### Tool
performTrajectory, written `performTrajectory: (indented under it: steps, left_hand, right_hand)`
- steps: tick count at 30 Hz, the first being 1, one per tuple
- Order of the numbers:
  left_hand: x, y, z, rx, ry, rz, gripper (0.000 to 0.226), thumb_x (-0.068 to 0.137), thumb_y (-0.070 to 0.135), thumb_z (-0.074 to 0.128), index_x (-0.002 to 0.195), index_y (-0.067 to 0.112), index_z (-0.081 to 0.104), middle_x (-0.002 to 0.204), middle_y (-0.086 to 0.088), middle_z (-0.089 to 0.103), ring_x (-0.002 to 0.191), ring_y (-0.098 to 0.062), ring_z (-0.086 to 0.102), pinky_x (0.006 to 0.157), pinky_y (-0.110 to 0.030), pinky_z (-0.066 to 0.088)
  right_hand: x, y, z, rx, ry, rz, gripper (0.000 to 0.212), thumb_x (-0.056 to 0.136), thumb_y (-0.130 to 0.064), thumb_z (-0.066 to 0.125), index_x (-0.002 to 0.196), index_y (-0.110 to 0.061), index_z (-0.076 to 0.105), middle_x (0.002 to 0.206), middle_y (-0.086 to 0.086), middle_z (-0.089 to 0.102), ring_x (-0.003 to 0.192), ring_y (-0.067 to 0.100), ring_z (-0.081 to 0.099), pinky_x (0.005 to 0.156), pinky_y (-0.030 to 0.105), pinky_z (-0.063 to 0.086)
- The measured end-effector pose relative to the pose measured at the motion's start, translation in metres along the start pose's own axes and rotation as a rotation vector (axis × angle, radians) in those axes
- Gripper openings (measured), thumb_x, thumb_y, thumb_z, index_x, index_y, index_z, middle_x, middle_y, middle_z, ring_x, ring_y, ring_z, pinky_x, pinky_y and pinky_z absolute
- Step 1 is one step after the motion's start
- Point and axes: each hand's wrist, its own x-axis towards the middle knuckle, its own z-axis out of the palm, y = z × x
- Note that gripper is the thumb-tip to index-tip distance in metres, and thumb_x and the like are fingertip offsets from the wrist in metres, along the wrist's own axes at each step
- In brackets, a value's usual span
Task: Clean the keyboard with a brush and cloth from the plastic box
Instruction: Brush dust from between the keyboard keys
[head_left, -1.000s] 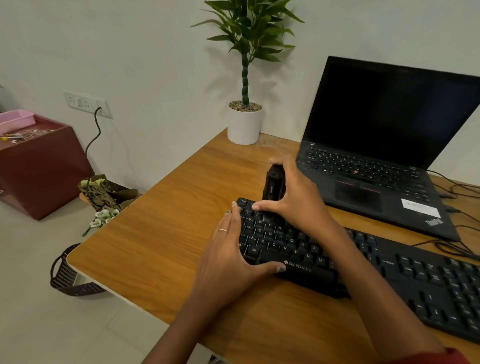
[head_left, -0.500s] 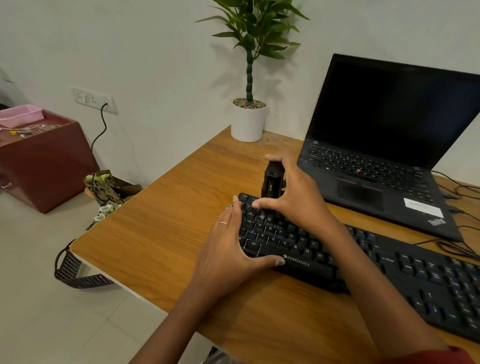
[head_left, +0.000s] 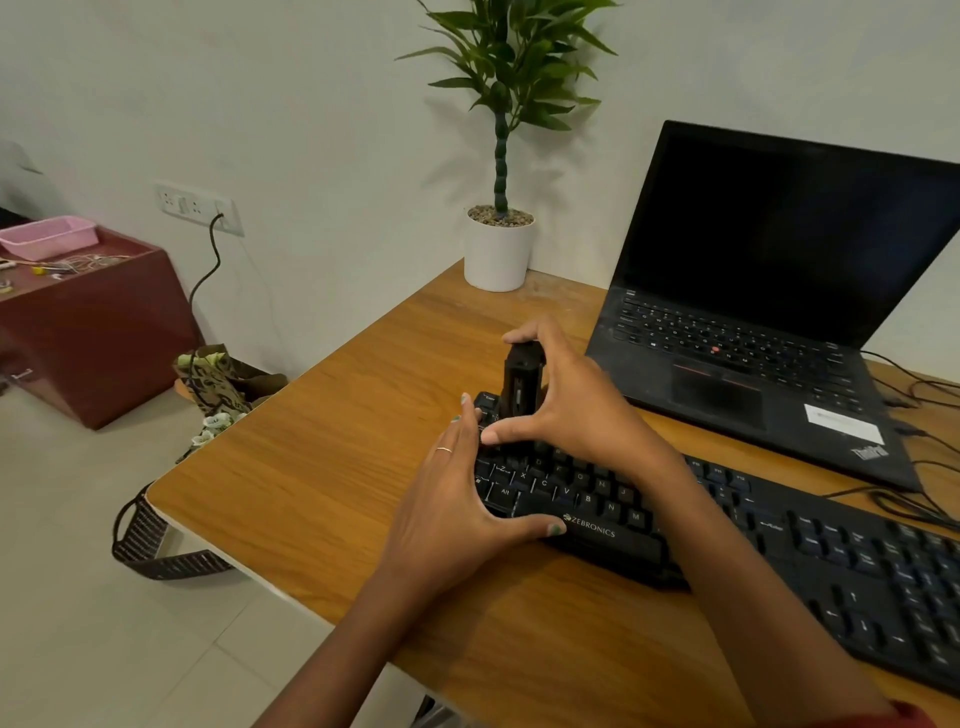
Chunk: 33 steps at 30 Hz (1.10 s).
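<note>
A black Zebronics keyboard (head_left: 727, 540) lies across the wooden desk (head_left: 322, 467). My right hand (head_left: 571, 410) grips a black brush (head_left: 522, 384) that stands upright on the keyboard's top-left keys, index finger over its top and thumb at its base. My left hand (head_left: 457, 509) holds the keyboard's left end, fingers along the edge and thumb on the front rim by the logo. A pink plastic box (head_left: 49, 236) sits on a red cabinet far left. No cloth is in view.
An open black laptop (head_left: 769, 312) stands behind the keyboard, with cables (head_left: 914, 499) trailing at the right. A potted plant (head_left: 498, 249) is at the desk's back edge. A red cabinet (head_left: 88, 327), bags on the floor (head_left: 223, 384) and a wall socket (head_left: 197, 205) lie to the left.
The brush and my right hand have shifted slightly on the top-left keys. My left hand keeps its hold on the keyboard's left end. The head view has moved a little.
</note>
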Motion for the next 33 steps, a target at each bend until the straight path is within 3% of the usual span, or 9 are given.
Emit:
performTrajectory:
  steps: [4,7,8,12,16,20,24,28,33]
  left_hand:
    - [0.0,-0.001,0.0,0.03,-0.003,-0.004,0.139,0.051,0.084,0.066,0.151,0.034,-0.015,0.159,0.016,0.015,0.143,-0.005,0.017,0.112,-0.033,0.031]
    - [0.0,0.0,0.0,0.021,0.0,-0.004,0.137,0.051,0.084,0.066,0.151,0.035,-0.014,0.159,0.016,0.014,0.143,-0.005,0.016,0.112,-0.032,0.031]
    - [0.0,0.0,0.0,0.021,0.001,-0.004,0.137,0.051,0.084,0.066,0.151,0.035,-0.014,0.159,0.017,0.013,0.143,-0.004,0.016,0.111,-0.032,0.031]
    - [0.001,0.0,0.0,0.025,0.006,0.006,0.138,0.052,0.082,0.067,0.151,0.033,-0.015,0.158,0.017,0.015,0.142,-0.004,0.018,0.11,-0.029,0.031]
    - [0.001,-0.001,0.0,0.022,0.001,-0.006,0.138,0.05,0.085,0.065,0.151,0.034,-0.015,0.159,0.016,0.014,0.143,-0.005,0.017,0.113,-0.036,0.033]
    - [0.0,0.0,0.0,0.025,-0.002,-0.014,0.139,0.051,0.083,0.067,0.151,0.033,-0.016,0.159,0.016,0.013,0.143,-0.004,0.016,0.113,-0.032,0.031]
    - [0.0,0.0,0.001,0.003,0.004,-0.017,0.14,0.05,0.082,0.068,0.152,0.032,-0.014,0.159,0.016,0.016,0.143,-0.004,0.017,0.11,-0.028,0.031]
    - [0.0,-0.001,0.0,0.025,-0.003,-0.02,0.141,0.048,0.086,0.065,0.151,0.033,-0.016,0.159,0.016,0.014,0.143,-0.004,0.016,0.113,-0.033,0.032]
    - [0.0,0.0,0.0,0.012,-0.006,-0.024,0.14,0.05,0.084,0.066,0.151,0.033,-0.015,0.16,0.014,0.013,0.144,-0.005,0.014,0.113,-0.032,0.031]
  right_hand:
    - [-0.002,0.004,0.003,-0.084,0.167,0.023,0.082,0.06,-0.04,0.085,0.124,-0.029,0.035,0.108,-0.013,0.053,0.087,0.003,0.052,0.072,0.022,0.044]
    - [-0.002,0.001,-0.008,0.104,-0.065,0.067,0.081,0.058,-0.04,0.087,0.12,-0.033,0.036,0.101,-0.019,0.049,0.081,0.0,0.053,0.065,0.017,0.043]
    - [-0.002,0.001,-0.007,0.095,-0.07,0.054,0.08,0.058,-0.039,0.087,0.12,-0.034,0.036,0.101,-0.019,0.049,0.08,0.0,0.054,0.064,0.016,0.043]
    - [-0.002,0.004,0.012,-0.051,0.195,-0.001,0.08,0.061,-0.038,0.084,0.125,-0.03,0.035,0.101,-0.017,0.049,0.082,0.002,0.052,0.068,0.019,0.044]
    - [0.0,0.005,-0.001,0.082,0.017,0.056,0.08,0.059,-0.036,0.087,0.118,-0.032,0.033,0.1,-0.013,0.053,0.075,-0.001,0.053,0.061,0.016,0.039]
    - [-0.004,0.001,0.009,-0.105,0.19,0.013,0.08,0.062,-0.039,0.084,0.124,-0.028,0.033,0.108,-0.01,0.054,0.089,0.007,0.055,0.072,0.024,0.047]
    - [-0.003,-0.006,0.0,-0.012,-0.027,0.028,0.081,0.059,-0.039,0.086,0.121,-0.032,0.033,0.092,-0.018,0.05,0.078,0.001,0.054,0.06,0.015,0.039]
    - [-0.005,-0.005,0.006,-0.147,0.17,0.035,0.08,0.064,-0.04,0.083,0.124,-0.029,0.032,0.109,-0.009,0.054,0.091,0.01,0.056,0.073,0.027,0.048]
    - [-0.005,-0.01,-0.002,0.001,-0.011,0.096,0.077,0.061,-0.038,0.085,0.118,-0.031,0.033,0.091,-0.015,0.051,0.074,0.001,0.052,0.06,0.018,0.041]
